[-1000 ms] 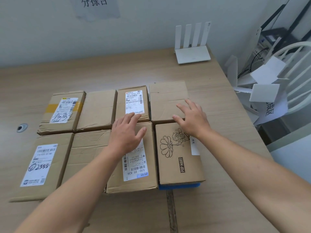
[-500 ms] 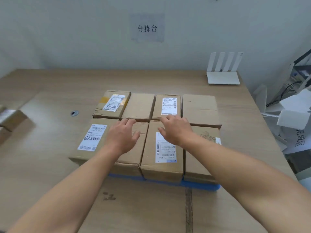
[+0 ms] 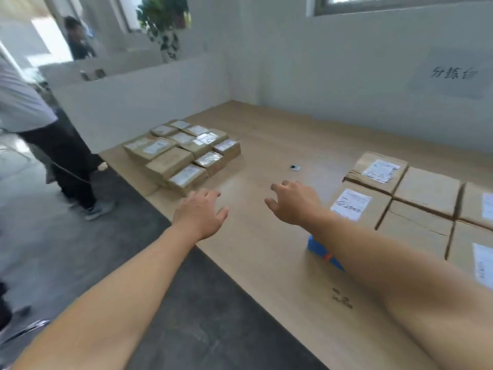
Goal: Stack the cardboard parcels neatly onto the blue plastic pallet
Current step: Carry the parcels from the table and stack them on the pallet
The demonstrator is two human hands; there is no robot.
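Wooden table across centre and right of frame, grey floor at lower left. White partition behind the table's far corner, with a bystander in dark trousers at the left edge. At right, cardboard parcels packed edge to edge on the blue plastic pallet, only its corner showing beside the right forearm. Left of centre and well apart, a heap of labelled parcels. Between the two groups, left hand and right hand, fingers spread and loose, grasping nothing, over bare tabletop. Small round grommet just beyond. Half a second earlier, both palms on the pallet's parcels; now lifted off, with the view swung left.
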